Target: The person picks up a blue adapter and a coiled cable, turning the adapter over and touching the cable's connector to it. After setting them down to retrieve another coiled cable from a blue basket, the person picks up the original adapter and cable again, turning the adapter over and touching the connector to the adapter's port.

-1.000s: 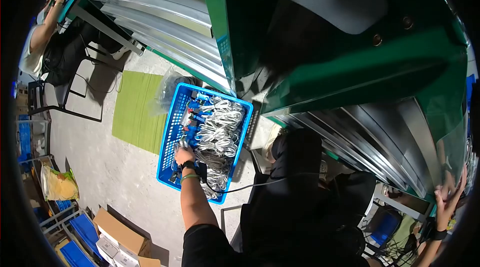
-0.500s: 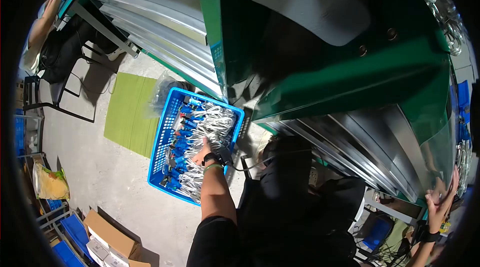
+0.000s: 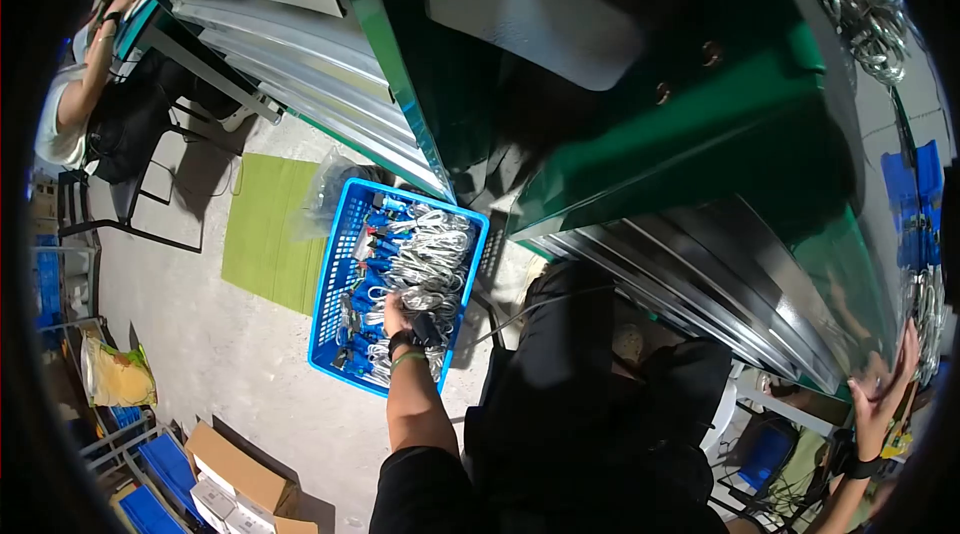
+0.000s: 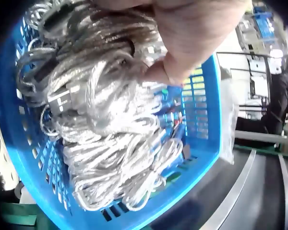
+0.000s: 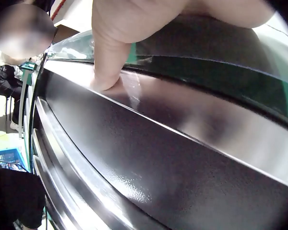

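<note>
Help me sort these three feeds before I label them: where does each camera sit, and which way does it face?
Head: worn on the head, looking down at the blue basket on the floor; both arms and the dark-clothed torso show.
Left wrist: on the left wrist, facing the left hand gripping silver cable bundles.
Right wrist: on the right wrist, facing the right hand resting on the metal rail.
Head and left wrist views share the basket and cables.

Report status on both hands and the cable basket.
Left hand down in the blue basket, gripping a bundle of silver cables. Right hand flat on the green conveyor edge, holding nothing. Nothing in the way of the basket.
</note>
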Demonstrator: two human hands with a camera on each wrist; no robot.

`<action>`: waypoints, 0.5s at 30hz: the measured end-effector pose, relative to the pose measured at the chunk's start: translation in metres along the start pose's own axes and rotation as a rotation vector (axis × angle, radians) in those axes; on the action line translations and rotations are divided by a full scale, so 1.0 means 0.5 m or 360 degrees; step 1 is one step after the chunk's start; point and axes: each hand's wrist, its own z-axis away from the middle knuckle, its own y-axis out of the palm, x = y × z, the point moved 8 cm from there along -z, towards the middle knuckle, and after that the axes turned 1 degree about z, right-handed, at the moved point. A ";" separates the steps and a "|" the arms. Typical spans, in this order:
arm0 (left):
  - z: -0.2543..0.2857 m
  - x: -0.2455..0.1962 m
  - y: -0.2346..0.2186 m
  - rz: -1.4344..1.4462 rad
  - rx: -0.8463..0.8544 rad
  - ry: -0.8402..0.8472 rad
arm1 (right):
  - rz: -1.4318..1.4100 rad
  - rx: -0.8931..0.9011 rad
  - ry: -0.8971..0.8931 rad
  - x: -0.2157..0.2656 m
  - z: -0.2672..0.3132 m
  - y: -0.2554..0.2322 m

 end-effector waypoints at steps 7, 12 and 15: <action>0.307 -0.207 0.094 -0.0027 0.0039 0.0398 | -0.0194 -0.0021 0.0141 0.011 -0.013 -0.010; 0.433 -0.327 0.155 0.0178 0.0435 0.0592 | 0.0099 0.0188 0.0010 0.047 -0.033 -0.056; 0.658 -0.451 0.290 -0.0014 0.0618 0.1089 | 0.0001 0.0275 -0.0035 0.049 -0.034 -0.080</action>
